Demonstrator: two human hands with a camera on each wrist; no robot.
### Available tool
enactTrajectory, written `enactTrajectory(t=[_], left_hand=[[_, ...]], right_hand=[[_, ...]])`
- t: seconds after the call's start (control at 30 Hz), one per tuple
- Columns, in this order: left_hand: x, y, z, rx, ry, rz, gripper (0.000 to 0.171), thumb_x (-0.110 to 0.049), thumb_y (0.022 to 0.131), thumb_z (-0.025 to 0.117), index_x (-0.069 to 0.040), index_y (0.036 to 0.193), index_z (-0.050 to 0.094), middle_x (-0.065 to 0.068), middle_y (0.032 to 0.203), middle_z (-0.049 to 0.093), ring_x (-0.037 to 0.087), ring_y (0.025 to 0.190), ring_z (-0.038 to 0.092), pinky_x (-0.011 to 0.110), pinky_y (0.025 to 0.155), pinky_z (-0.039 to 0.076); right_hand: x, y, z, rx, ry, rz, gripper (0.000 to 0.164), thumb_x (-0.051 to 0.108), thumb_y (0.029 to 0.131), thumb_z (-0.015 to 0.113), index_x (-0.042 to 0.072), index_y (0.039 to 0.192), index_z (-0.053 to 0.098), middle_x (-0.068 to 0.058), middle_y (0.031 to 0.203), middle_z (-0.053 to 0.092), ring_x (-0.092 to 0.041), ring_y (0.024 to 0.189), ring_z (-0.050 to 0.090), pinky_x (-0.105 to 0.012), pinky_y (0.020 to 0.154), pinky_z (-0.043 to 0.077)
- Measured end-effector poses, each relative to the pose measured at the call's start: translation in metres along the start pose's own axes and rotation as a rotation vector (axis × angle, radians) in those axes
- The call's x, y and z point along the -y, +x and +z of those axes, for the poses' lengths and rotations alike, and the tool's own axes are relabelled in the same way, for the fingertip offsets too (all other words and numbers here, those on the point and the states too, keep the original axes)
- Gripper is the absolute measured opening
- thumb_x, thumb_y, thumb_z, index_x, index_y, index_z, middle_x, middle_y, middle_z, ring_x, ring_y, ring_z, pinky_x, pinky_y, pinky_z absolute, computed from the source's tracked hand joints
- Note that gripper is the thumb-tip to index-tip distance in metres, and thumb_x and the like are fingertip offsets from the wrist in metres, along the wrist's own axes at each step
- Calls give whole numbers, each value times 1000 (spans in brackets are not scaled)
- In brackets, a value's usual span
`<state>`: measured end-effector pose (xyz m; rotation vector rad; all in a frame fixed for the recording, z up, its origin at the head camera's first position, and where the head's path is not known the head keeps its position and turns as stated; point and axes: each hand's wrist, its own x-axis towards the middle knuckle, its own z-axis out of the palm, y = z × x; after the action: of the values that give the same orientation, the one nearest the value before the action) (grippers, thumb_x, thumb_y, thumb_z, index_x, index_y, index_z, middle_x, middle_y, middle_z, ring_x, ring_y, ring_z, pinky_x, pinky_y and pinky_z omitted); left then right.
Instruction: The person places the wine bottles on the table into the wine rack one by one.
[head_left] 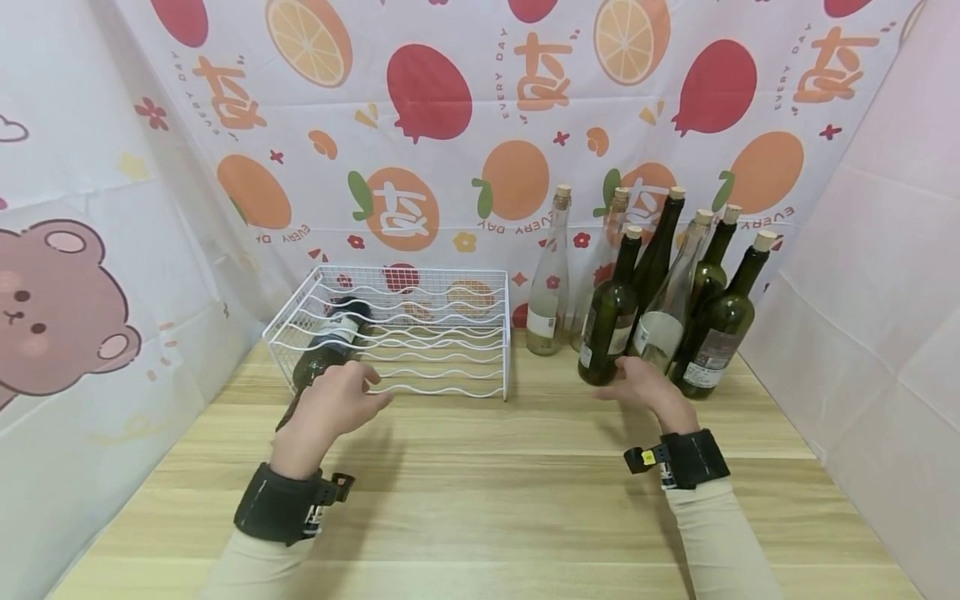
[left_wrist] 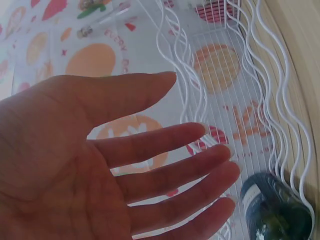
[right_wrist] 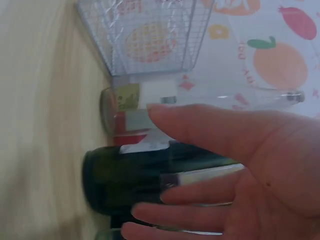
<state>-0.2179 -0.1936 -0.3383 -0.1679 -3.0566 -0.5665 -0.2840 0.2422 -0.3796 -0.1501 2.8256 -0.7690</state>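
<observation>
My left hand (head_left: 339,402) is over the front left of the white wire wine rack (head_left: 507,342), its fingers spread with nothing in them. Behind that hand a dark green wine bottle (head_left: 335,331) lies in the rack's left end, neck toward me; the left wrist view shows its dark glass (left_wrist: 275,207) beyond the fingertips. On the right, my right hand (head_left: 647,387) is at the base of an upright, corked green bottle (head_left: 611,321). In the right wrist view the thumb and fingers are extended, and that green bottle (right_wrist: 125,175) stands just past them.
Several corked bottles stand grouped at the back right, including a clear bottle (head_left: 547,292) beside the rack and a green bottle (head_left: 716,342) on the outer side. A fruit-print cloth (head_left: 465,183) hangs behind. The wooden table (head_left: 495,500) extends toward me.
</observation>
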Motion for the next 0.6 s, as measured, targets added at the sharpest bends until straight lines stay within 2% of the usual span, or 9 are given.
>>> enactTrajectory(t=[0.13,0.33,0.6], left_hand=[[-6,-2,3,17,-20,1,44,-32,92,73,3,119,71,25,113,73,41,98,71,55,75,56],[-6,-2,5,21,-20,-4,43,-32,93,73,2,119,71,24,114,73,40,97,71,54,74,56],[-4,-1,4,15,-5,3,41,-31,93,72,2,120,72,25,114,73,40,100,71,55,76,56]], right_hand=[[-6,5,3,-12,30,13,97,46,90,75,-15,153,31,-38,155,39,-55,143,40,-62,115,39],[-14,17,10,-5,63,32,100,46,95,69,-16,156,20,-39,161,27,-57,148,30,-64,119,32],[-16,31,16,-25,150,78,103,48,96,66,-9,161,9,-34,166,19,-54,153,21,-64,122,27]])
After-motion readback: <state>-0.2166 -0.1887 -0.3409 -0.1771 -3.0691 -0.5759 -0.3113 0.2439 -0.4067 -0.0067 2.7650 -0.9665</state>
